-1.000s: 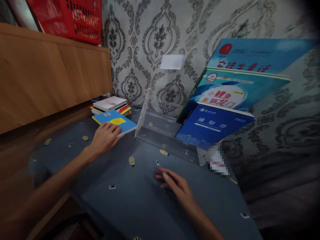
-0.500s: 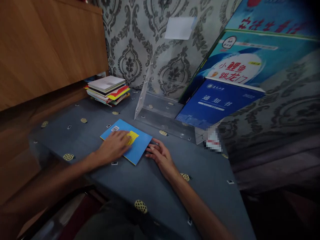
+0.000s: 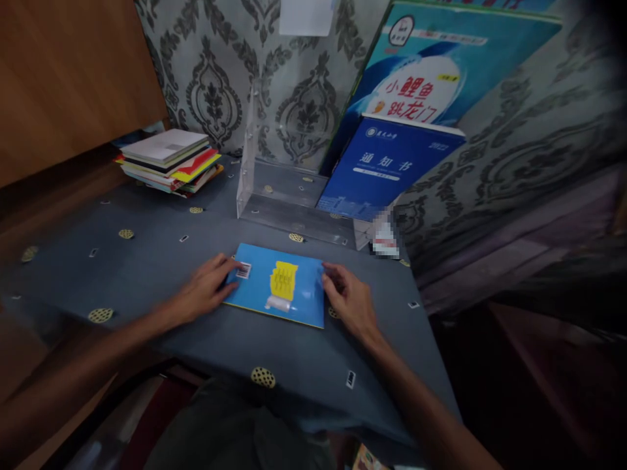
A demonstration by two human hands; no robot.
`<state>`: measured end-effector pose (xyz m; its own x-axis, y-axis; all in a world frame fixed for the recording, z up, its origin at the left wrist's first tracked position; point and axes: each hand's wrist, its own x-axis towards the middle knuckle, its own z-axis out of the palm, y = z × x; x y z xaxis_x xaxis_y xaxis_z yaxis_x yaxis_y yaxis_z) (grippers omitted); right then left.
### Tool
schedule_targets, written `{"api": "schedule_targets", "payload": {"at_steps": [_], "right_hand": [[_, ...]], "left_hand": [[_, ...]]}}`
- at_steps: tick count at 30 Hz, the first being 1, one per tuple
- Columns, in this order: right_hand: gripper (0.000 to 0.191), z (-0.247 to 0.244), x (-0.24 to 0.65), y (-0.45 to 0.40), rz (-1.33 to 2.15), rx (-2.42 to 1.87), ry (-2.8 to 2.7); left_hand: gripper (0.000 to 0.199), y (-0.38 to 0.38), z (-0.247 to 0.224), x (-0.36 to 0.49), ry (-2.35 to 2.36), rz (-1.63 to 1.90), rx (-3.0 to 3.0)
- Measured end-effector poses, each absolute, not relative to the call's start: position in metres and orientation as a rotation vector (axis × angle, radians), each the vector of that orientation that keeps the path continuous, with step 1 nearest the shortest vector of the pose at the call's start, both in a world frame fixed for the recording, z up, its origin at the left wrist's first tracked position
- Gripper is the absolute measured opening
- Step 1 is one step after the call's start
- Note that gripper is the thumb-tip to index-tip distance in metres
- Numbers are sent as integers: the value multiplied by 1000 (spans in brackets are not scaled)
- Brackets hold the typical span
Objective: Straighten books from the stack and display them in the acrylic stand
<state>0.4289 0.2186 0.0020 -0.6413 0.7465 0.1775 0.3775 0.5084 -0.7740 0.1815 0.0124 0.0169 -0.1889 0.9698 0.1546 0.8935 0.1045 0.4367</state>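
A thin blue book [image 3: 306, 274] lies on the table with a barcode and a yellow text patch on its upper face. My left hand [image 3: 208, 287] is at its left edge, the fingertips over the cover beside the barcode. At the right edge my right hand [image 3: 350, 297] has its thumb and fingers closed on the upper corner. Between them the two hands grip the book by its short sides.
At the back left sits a stack of books [image 3: 164, 147]. A clear acrylic stand [image 3: 298, 222] holds several upright books, a dark blue one [image 3: 386, 166] in front. A pixelated white item [image 3: 386, 241] stands by the stand's right end. A wooden cabinet [image 3: 73, 85] rises at the left.
The book has turned so that its long side lies nearly level across my view. My left hand has moved from its middle to the left edge; my right hand has closed on the right edge.
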Motion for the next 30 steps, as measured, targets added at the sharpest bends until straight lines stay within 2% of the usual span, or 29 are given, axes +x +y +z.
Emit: {"api": "schedule_targets", "payload": {"at_steps": [3, 5, 7, 9, 12, 16, 20, 30], "right_hand": [[30, 9, 453, 216, 372, -944, -2433], [30, 14, 455, 207, 184, -864, -2491], [33, 16, 445, 192, 223, -676, -2580], [40, 16, 426, 175, 404, -442, -2680], [52, 12, 394, 157, 583, -329, -2772], [57, 4, 375, 158, 657, -345, -2865], [65, 2, 393, 180, 614, -462, -2890], [64, -11, 445, 211, 509, -870, -2689]], "left_hand": [[31, 26, 24, 203, 2126, 478, 2102], [30, 37, 28, 214, 2198, 326, 2167], [30, 49, 29, 221, 2275, 246, 2213], [32, 58, 25, 224, 2312, 230, 2284], [36, 64, 14, 221, 2285, 269, 2362], [41, 62, 2, 215, 2255, 273, 2328], [43, 60, 3, 214, 2251, 283, 2300], [46, 64, 9, 211, 2216, 236, 2269]]}}
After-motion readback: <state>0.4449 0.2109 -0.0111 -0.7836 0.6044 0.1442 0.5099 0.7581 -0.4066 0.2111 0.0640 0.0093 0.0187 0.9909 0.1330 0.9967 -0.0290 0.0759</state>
